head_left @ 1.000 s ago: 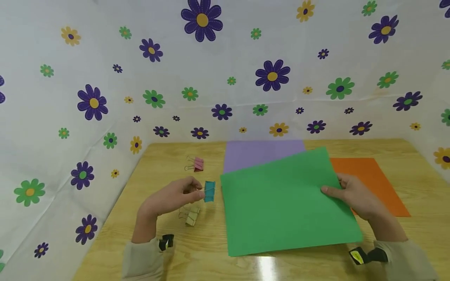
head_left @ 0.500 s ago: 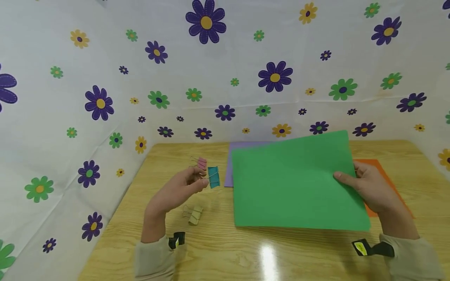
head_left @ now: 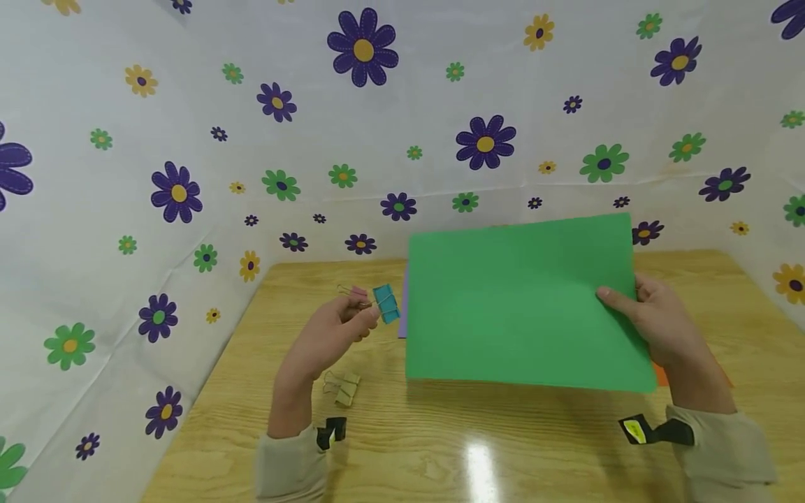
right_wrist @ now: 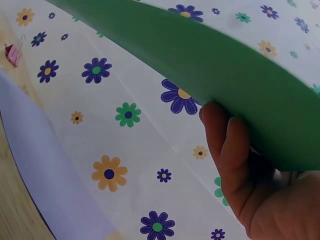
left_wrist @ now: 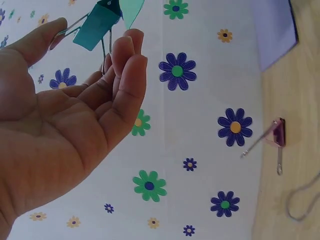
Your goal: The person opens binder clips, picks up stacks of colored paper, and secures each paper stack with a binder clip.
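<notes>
My left hand [head_left: 327, 335] pinches a blue binder clip [head_left: 386, 303] by its wire handles. In the left wrist view the clip [left_wrist: 97, 26] has its handles between thumb and fingers, and a green corner shows right beside its mouth; whether they touch I cannot tell. My right hand [head_left: 666, 325] grips the right edge of a green sheet [head_left: 516, 307], thumb on the near face and fingers behind. The sheet is tilted up above the table, its left edge close to the blue clip.
A pink binder clip [left_wrist: 276, 132] lies behind my left hand, and a yellow one [head_left: 344, 388] nearer on the wooden table [head_left: 390, 447]. Mostly hidden behind the green sheet are a purple sheet [right_wrist: 45, 165] and an orange sheet [head_left: 662, 376]. A flowered cloth [head_left: 434, 105] backs the table.
The green sheet has been raised and tilted toward upright, covering most of the purple sheet. My left hand has moved up and to the right with the blue binder clip.
</notes>
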Available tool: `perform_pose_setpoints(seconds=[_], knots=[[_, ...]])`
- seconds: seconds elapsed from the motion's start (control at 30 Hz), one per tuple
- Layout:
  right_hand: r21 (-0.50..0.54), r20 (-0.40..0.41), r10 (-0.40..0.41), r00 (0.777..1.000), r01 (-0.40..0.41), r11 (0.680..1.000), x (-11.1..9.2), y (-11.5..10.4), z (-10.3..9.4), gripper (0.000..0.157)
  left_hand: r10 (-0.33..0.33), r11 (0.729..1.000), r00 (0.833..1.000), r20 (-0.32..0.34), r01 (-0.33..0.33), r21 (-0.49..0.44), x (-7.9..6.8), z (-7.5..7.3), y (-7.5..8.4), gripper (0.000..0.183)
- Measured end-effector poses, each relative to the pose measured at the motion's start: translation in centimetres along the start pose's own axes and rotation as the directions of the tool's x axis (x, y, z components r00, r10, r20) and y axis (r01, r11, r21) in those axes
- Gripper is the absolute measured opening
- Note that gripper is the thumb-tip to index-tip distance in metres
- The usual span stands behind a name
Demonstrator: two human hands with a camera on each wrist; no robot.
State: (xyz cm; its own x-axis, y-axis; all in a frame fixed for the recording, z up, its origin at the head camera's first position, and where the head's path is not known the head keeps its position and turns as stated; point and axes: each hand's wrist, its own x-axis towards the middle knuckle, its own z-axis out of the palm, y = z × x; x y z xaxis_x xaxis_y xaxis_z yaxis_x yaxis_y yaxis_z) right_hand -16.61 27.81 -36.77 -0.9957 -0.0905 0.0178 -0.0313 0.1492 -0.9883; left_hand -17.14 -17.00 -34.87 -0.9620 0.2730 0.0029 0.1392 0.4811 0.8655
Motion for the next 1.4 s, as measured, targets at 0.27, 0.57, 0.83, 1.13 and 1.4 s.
perform_pose_setpoints(seconds=[0.27,0.57,0.83,1.13,1.4], knots=[[0.196,-0.009,0.002,1.000,0.000,0.981,0.0,0.1,0.2,0.020,-0.007,1.000,1.000,-0.016,0.006,-0.031,-0.1,0.9,1.9,0.048],[0.269,-0.066,-0.028,0.997,0.045,0.962,-0.5,0.1,-0.2,0.020,0.002,0.996,0.999,-0.052,-0.006,-0.091,0.6,1.9,3.4,0.051],[0.269,-0.098,-0.010,0.995,0.036,0.963,-0.5,0.5,-0.9,0.019,0.037,0.996,0.998,-0.049,-0.041,-0.081,1.0,2.4,3.5,0.045],[0.200,-0.037,-0.008,0.999,0.015,0.980,0.0,1.3,-0.9,0.017,0.041,0.997,0.998,-0.051,-0.045,-0.068,0.7,2.4,2.8,0.043],[0.177,0.000,-0.006,1.000,0.005,0.984,0.2,2.0,-0.2,0.056,0.030,0.995,0.999,-0.034,-0.033,-0.089,0.8,2.0,2.4,0.044]])
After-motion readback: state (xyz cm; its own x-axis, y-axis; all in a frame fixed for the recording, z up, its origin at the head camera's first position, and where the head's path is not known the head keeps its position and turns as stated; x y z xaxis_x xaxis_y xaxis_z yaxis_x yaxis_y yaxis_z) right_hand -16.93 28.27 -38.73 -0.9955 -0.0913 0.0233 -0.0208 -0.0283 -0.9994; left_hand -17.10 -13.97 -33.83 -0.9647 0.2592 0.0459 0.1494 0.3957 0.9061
